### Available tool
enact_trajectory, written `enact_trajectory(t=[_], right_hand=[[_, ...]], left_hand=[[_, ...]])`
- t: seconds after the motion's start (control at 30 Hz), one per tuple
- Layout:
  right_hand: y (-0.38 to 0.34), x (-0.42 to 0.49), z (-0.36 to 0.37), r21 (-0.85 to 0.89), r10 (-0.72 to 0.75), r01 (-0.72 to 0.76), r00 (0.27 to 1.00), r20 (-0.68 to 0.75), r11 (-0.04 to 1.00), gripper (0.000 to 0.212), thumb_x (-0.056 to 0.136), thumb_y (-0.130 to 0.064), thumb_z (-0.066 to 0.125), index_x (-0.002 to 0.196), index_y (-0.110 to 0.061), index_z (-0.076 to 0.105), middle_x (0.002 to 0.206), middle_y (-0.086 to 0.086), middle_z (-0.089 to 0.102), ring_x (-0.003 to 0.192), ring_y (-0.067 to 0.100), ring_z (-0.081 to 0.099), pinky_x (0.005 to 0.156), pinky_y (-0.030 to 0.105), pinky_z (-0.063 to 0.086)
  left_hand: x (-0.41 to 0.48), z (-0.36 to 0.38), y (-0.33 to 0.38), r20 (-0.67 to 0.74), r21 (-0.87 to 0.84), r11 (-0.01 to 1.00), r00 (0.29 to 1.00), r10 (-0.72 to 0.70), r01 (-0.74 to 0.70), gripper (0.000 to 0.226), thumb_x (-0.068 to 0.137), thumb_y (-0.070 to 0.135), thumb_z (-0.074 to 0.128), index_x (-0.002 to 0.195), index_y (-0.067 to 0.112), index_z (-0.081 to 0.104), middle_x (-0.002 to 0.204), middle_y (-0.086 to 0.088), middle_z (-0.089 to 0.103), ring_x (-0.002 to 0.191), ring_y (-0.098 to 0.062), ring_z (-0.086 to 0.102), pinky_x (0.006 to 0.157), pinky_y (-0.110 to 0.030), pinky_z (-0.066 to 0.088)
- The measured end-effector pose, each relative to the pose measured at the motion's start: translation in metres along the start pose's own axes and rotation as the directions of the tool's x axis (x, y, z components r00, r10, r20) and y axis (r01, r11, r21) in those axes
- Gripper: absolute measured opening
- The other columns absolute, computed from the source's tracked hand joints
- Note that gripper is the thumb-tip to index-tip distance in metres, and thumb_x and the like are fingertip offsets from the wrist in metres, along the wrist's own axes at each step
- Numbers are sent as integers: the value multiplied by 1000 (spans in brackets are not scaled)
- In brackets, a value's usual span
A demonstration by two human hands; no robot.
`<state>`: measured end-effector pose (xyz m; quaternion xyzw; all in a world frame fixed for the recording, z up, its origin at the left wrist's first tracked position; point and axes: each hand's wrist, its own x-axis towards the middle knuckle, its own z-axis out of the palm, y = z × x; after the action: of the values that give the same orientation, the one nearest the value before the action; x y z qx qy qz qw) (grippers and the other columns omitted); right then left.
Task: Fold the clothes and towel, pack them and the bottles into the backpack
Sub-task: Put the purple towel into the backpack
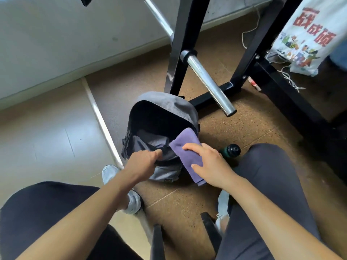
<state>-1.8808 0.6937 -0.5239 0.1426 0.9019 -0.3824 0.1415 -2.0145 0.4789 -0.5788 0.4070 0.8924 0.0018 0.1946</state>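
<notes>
Holding the bag: our left hand (144,160) curls its fingers tightly over the near rim of the grey backpack (165,104), thumb pointing into the opening.
Right hand: our right hand (208,162) lies across the purple towel (185,145) and holds it, forefinger along the far side, thumb on the near side.
Towel: it is a soft, nappy cloth folded into a long flat rectangle. Its far end lies over the right rim of the backpack's mouth and its near end hangs down beside the bag.
Backpack: it is smooth woven fabric and stands on the brown speckled mat (216,184), close to the mat's left edge. Its rounded flap is tipped up and back, showing a dark lining. Crumpled grey cloth lies inside; we cannot tell whether it is lining or a garment.
Bottle: a dark green bottle (231,150) with a black ribbed cap lies on the mat just right of the backpack, partly hidden by our right hand and knee.
Behind the bag: a black square-tube metal frame (177,59) stands on the mat, with a shiny round chrome bar (208,81) sticking out of it.
Far right corner: a white printed drawstring bag (308,34) with red characters hangs there.
</notes>
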Motion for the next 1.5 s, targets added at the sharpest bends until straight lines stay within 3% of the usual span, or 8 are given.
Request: enact_trajectory(t=[0.33,0.57,0.73,0.87,1.0,1.2,1.4,1.5], right_hand=[[-42,150,11,-499,-206,373,911,358,782,56,91,-14,63,138,-39,46,119,8,52,108,34,58,89,48,50],[-26,211,-3,-685,-62,219,967,246,695,35,92,-4,58,126,-9,63,118,16,69,111,36,62,89,40,50],[-25,208,28,-549,-59,221,953,298,806,61,86,-13,60,139,-40,48,120,6,68,104,31,64,87,45,56],[-19,190,69,-429,-132,330,894,428,841,58,86,-18,69,135,-41,48,118,9,59,105,31,60,91,43,51],[0,195,100,-442,-78,308,881,466,843,60,87,-14,67,139,-38,50,122,11,57,112,33,56,94,45,49],[32,211,114,-632,215,277,780,588,724,51,94,-24,62,140,-45,53,144,6,57,124,33,56,98,40,51],[32,227,120,-415,267,81,652,710,906,60,81,-3,76,135,-28,64,114,5,72,83,19,69,80,33,61],[41,222,118,-322,287,-58,620,730,945,52,88,2,68,134,-23,66,109,3,69,76,9,62,68,18,53]], left_hand=[[-38,-35,-4,149,82,988,981,120,-134,18,95,13,52,102,24,64,96,-7,67,93,-34,63,65,-36,32],[-57,-49,-13,232,84,973,953,193,-217,34,83,12,54,65,16,26,73,-14,42,84,-39,57,50,-37,20],[-49,-50,-18,183,61,980,967,175,-189,29,88,18,54,70,19,32,64,-5,31,71,-34,43,56,-36,26],[-49,-54,-13,119,45,979,974,191,-198,40,87,10,54,65,19,22,62,-3,25,58,-28,28,47,-34,12],[-50,-53,-20,27,66,952,954,298,-299,61,44,7,70,61,22,13,57,1,-3,46,-23,5,48,-27,-6],[-40,-46,-18,-65,64,947,946,319,-315,50,39,6,64,60,24,22,61,2,-9,46,-25,17,52,-23,-9],[-34,-47,-15,-201,71,955,933,298,-290,20,58,6,21,57,25,27,40,-1,28,35,-23,42,48,-24,14],[-31,-51,-18,-278,64,948,906,318,-313,19,60,7,20,60,25,26,52,3,15,43,-26,25,52,-26,15]])
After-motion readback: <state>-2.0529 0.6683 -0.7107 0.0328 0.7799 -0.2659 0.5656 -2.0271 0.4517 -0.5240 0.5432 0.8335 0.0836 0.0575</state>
